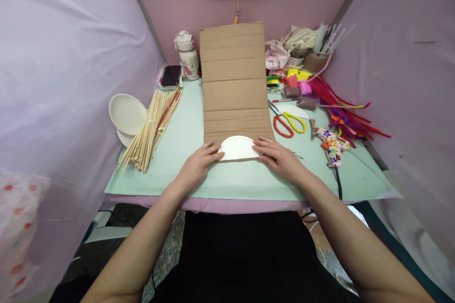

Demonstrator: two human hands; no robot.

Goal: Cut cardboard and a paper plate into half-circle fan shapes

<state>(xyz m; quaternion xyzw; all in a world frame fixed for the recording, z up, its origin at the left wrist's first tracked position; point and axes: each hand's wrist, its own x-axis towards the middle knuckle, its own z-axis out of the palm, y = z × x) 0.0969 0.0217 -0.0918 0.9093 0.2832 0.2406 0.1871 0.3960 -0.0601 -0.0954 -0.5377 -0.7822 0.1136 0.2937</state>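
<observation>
A white half-disc lies flat on the near end of a long brown cardboard sheet, its straight edge along the cardboard's front edge. My left hand rests at the left corner of the half-disc, fingers spread over it and the cardboard. At the right corner, my right hand lies with its fingers extended on the white piece and the cardboard. Both hands press from above and grasp nothing. The cardboard's far end rises toward the pink back wall.
Wooden sticks and white paper plates lie left, near a phone and bottle. Scissors, clay packets, pipe cleaners and a flowered glue gun are on the right.
</observation>
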